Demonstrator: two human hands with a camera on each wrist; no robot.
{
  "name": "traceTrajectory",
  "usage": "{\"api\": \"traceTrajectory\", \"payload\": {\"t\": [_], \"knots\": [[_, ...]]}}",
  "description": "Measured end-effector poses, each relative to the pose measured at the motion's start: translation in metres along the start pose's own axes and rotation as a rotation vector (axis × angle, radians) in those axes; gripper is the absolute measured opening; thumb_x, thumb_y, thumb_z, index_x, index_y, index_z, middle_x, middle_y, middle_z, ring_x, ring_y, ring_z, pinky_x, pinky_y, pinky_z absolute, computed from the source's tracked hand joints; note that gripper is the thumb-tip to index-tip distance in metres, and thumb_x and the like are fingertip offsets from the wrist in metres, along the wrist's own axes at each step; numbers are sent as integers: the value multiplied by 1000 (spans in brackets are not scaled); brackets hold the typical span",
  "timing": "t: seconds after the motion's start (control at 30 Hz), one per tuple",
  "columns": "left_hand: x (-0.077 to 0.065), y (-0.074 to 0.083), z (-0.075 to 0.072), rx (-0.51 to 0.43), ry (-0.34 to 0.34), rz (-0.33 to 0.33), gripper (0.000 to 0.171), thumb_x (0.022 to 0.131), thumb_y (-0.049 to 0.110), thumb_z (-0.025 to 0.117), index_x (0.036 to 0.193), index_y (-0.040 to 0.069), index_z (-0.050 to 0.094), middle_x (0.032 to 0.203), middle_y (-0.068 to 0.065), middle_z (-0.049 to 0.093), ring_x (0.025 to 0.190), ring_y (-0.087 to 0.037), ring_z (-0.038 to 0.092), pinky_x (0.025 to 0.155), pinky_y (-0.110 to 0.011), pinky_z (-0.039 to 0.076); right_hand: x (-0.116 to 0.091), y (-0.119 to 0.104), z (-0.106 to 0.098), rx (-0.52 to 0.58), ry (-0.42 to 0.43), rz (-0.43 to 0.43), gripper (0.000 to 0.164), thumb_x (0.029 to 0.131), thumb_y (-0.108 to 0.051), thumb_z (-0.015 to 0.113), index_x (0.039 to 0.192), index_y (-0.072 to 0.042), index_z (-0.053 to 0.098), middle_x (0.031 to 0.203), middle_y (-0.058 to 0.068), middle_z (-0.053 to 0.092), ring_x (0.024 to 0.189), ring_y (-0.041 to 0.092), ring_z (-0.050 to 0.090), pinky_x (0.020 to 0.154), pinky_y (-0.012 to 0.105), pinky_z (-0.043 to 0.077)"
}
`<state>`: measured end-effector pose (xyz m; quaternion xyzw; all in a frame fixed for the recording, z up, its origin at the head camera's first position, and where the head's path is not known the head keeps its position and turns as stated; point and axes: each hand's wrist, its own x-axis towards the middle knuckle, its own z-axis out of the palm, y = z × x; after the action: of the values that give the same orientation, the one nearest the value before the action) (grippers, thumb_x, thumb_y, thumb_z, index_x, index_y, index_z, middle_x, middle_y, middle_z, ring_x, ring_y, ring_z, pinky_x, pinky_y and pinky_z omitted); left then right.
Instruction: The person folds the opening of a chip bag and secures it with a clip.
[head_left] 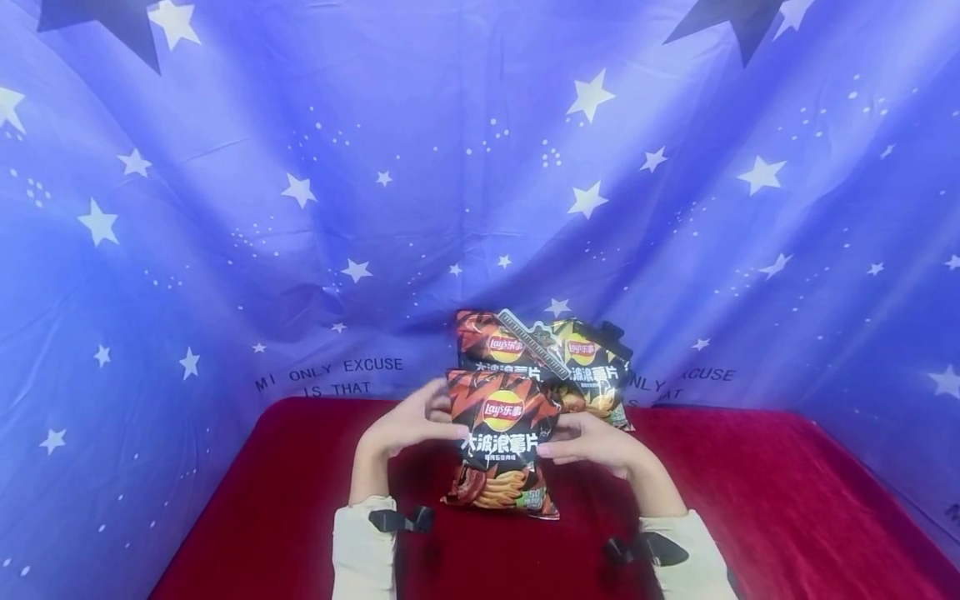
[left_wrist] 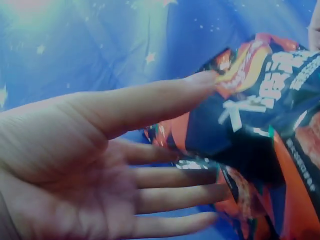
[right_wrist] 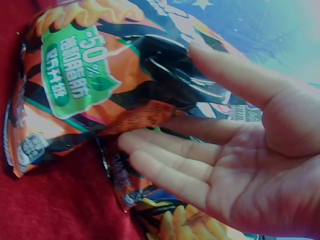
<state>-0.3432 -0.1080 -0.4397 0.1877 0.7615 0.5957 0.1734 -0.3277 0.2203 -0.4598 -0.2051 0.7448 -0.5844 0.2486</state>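
A red-orange and black Lay's potato chip bag [head_left: 502,475] stands upright on the red cloth, its front toward me. My left hand [head_left: 408,421] holds its left side, thumb on the front and fingers behind. On the right side, my right hand [head_left: 596,442] holds the bag the same way. The left wrist view shows the left thumb [left_wrist: 150,102] against the front, with the other fingers nearly straight. In the right wrist view, the right fingertips [right_wrist: 142,150] reach behind the bag's edge, partly hiding it.
Behind stand a second red-orange chip bag [head_left: 476,335] and a yellow-black one [head_left: 592,379], which has a black object [head_left: 611,337] at its top. A grey ruler-like strip [head_left: 532,343] slants between them. A blue star-patterned curtain [head_left: 465,167] hangs behind the red-covered table [head_left: 750,500].
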Motion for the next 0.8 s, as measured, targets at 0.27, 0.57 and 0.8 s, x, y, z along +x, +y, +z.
{"api": "traceTrajectory", "payload": {"t": [0.27, 0.57, 0.8], "knots": [[7, 34, 28, 346, 486, 233, 70, 85, 26, 82, 146, 10, 52, 151, -12, 55, 150, -37, 36, 125, -62, 14, -3, -2, -6, 0, 93, -44, 45, 94, -12, 72, 128, 15, 60, 116, 15, 71, 98, 17, 72, 97, 51, 56], [11, 52, 68, 632, 444, 284, 60, 82, 31, 86, 134, 13, 65, 136, -8, 67, 143, -36, 46, 121, -72, -3, -2, -7, 1, -25, 182, -55, 37, 91, -8, 74, 117, 17, 66, 105, 11, 73, 88, 14, 71, 89, 48, 60], [10, 54, 69, 724, 449, 201, 75, 70, 39, 94, 136, 20, 63, 131, -8, 67, 132, -35, 51, 120, -73, -2, -2, -13, 6, -50, 214, -68, 28, 89, -4, 75, 102, 20, 68, 93, 5, 67, 81, 13, 69, 84, 42, 62]]}}
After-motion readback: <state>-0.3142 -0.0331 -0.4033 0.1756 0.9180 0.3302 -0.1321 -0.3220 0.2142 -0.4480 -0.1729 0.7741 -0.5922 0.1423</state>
